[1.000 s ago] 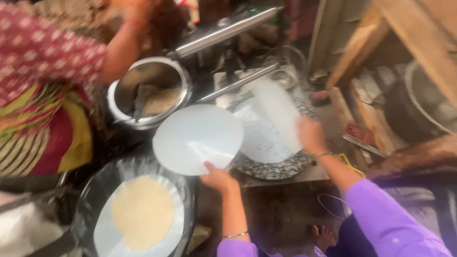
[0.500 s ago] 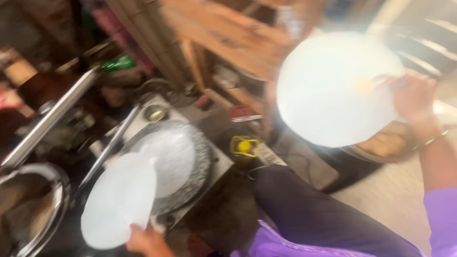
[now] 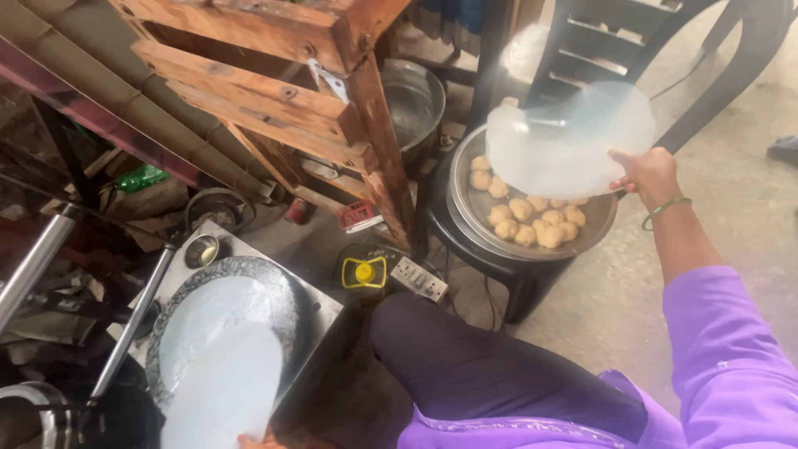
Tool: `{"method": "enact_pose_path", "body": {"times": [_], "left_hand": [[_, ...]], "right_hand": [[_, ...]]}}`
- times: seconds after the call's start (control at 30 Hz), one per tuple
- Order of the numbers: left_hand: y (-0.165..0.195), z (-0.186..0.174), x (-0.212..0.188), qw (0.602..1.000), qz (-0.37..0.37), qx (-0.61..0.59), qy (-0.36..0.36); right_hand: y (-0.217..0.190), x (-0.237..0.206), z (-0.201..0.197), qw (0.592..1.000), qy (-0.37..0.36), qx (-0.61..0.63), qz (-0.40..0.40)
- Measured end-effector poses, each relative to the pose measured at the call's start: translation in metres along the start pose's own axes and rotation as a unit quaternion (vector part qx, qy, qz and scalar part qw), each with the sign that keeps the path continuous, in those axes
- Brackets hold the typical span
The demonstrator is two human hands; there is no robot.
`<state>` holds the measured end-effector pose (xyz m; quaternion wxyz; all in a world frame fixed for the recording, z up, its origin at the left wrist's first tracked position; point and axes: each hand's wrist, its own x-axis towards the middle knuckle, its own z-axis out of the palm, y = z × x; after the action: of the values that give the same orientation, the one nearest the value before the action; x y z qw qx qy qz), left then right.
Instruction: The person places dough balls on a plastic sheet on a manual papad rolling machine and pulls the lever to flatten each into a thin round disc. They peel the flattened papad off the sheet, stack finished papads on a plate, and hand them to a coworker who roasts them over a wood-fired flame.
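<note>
Concrete floor (image 3: 731, 191), a wooden frame (image 3: 274, 75) and a black stool carry this station. My right hand (image 3: 647, 175) pinches one clear plastic sheet (image 3: 569, 137) by its edge, held over the steel tray (image 3: 592, 226) of dough balls (image 3: 522, 209). My left hand (image 3: 253, 441), barely in view at the bottom, appears to grip a second sheet (image 3: 220, 395) over the round press plate (image 3: 295, 291). Judgement: no ball sits on the plate; the dough balls remain unpressed.

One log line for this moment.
right hand: holds round translucent plastic sheet above steel tray of dough balls | left hand: holds second sheet
</note>
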<state>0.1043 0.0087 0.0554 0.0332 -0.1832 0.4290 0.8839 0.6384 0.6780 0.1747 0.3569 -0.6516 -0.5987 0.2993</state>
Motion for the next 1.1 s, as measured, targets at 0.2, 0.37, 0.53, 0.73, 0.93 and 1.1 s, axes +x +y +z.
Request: {"method": "enact_pose_path", "body": {"times": [0.2,0.37,0.53,0.73,0.93,1.1], "left_hand": [[-0.020,-0.012,-0.013,1.000,-0.009,0.006,-0.004],[-0.022,-0.017,-0.011,1.000,-0.014,0.019,-0.011],[-0.018,-0.015,-0.004,0.999,-0.023,0.015,-0.015],[-0.016,-0.011,-0.002,0.999,-0.027,0.021,-0.018],[-0.009,-0.001,-0.008,0.999,-0.029,0.017,-0.032],[-0.005,-0.001,-0.022,0.997,-0.021,0.021,-0.069]], "right_hand": [[-0.015,-0.086,0.003,0.886,0.234,-0.299,-0.267],[-0.045,-0.133,0.067,0.871,-0.194,-0.130,-0.433],[-0.050,-0.138,0.094,0.846,-0.197,-0.333,-0.366],[-0.035,-0.117,0.049,0.779,-0.277,-0.487,-0.282],[-0.023,-0.121,0.034,0.835,-0.284,-0.292,-0.369],[-0.017,-0.126,0.046,0.842,-0.261,-0.323,-0.345]]}}
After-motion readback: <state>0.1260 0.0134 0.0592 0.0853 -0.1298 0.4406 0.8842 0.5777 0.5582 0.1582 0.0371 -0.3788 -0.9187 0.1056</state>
